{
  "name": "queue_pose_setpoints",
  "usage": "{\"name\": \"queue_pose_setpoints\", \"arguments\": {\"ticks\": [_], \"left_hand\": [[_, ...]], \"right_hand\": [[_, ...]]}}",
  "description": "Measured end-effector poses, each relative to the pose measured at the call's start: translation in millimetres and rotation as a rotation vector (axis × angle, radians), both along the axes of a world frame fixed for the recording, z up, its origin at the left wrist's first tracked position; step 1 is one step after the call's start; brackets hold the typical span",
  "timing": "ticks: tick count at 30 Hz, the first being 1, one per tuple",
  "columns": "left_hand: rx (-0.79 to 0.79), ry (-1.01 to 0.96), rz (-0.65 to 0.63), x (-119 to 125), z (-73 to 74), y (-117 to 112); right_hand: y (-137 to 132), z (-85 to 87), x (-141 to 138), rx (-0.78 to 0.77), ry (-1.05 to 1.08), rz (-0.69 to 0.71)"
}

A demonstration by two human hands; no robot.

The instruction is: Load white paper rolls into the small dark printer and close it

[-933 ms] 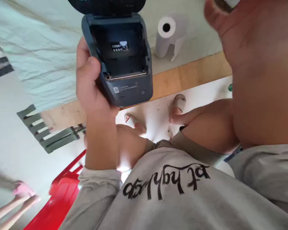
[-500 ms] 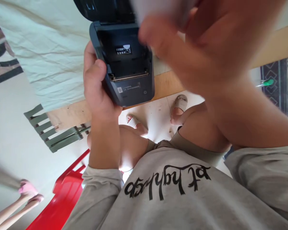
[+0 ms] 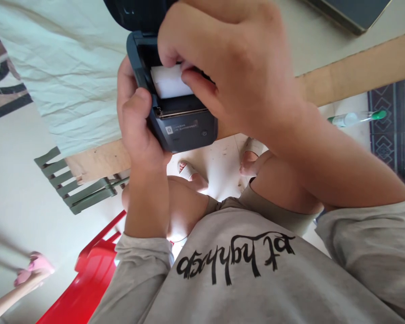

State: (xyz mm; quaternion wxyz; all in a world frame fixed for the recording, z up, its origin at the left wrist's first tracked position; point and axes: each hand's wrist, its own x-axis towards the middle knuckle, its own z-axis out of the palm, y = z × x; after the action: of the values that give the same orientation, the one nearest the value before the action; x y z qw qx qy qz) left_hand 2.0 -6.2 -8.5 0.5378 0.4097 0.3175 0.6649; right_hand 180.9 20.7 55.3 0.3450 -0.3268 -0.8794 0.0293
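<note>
A dark label printer with its lid flipped up is held above the table's edge. My left hand wraps round its left side, thumb on the rim. Inside the printer's compartment lies a white paper roll. My right hand reaches over the right side of the compartment, its thumb and bent fingers closed on the roll's right end. That hand hides the printer's upper right part and part of the roll.
A pale green cloth covers the table, whose wooden edge runs below. A dark flat object lies at the upper right. On the left are a red plastic chair, a green slatted stool and another person's leg.
My right hand has moved left and down to the printer, and the white roll is now inside the compartment, which showed bare before. My left hand and the printer have barely moved.
</note>
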Motion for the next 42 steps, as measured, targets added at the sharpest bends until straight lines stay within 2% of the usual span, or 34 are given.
{"name": "queue_pose_setpoints", "arguments": {"ticks": [2,4,7,9,11,13,15,16,17,19,21,22,23,27,33,36,39,42], "left_hand": [[0.134,-0.042,-0.149,-3.6,-3.3,1.2],[0.199,-0.029,-0.214,-7.2,-6.5,3.1],[0.160,-0.008,-0.174,-9.0,-8.5,3.9],[0.140,0.017,-0.137,-9.0,-8.5,3.6],[0.156,0.066,-0.130,-10.5,-9.5,4.7],[0.170,0.132,-0.128,-14.8,-12.5,8.2],[0.198,0.195,-0.162,-20.2,-16.8,12.7],[0.223,0.217,-0.225,-22.3,-18.7,14.3],[0.206,0.209,-0.229,-23.6,-19.9,14.9],[0.136,0.167,-0.164,-22.5,-19.4,12.1],[0.104,0.112,-0.102,-17.8,-15.2,5.5],[0.099,0.095,-0.114,-14.9,-12.4,1.8],[0.116,0.074,-0.115,-12.1,-9.6,-1.4],[0.066,0.056,-0.112,-5.8,-1.6,-6.7],[0.002,0.104,-0.043,-1.9,3.5,-5.0],[-0.012,0.093,-0.031,-0.7,3.8,-4.6],[0.011,0.048,-0.021,-0.4,-2.7,-0.7],[0.063,0.065,0.040,0.3,-14.1,6.3]], "right_hand": [[-1.1,0.9,10.2,0.021,-0.041,0.025],[-0.5,0.5,16.2,0.126,-0.018,0.030],[-0.3,-3.0,12.7,0.297,0.044,0.017],[-2.6,-5.8,4.0,0.262,0.010,-0.073],[-5.1,-8.5,-5.2,0.225,-0.022,-0.237],[-5.4,-9.3,-10.8,0.264,-0.019,-0.351],[-3.1,-5.6,-11.3,0.281,-0.053,-0.319],[-1.7,-1.3,-10.4,0.252,-0.095,-0.261],[-0.5,4.6,-9.6,0.188,-0.154,-0.216],[0.0,20.0,-10.1,-0.035,-0.321,-0.200],[-1.9,36.4,-13.7,-0.304,-0.474,-0.331],[-3.4,43.7,-15.9,-0.411,-0.526,-0.386],[-4.8,49.6,-17.8,-0.484,-0.565,-0.390],[-6.8,59.6,-18.6,-0.563,-0.584,-0.324],[-4.3,52.5,-14.4,-0.554,-0.577,-0.366],[-5.9,41.1,-16.8,-0.435,-0.340,-0.298],[-12.2,26.1,-23.8,-0.282,-0.069,-0.196],[-21.9,14.0,-31.1,-0.275,-0.033,-0.156]]}}
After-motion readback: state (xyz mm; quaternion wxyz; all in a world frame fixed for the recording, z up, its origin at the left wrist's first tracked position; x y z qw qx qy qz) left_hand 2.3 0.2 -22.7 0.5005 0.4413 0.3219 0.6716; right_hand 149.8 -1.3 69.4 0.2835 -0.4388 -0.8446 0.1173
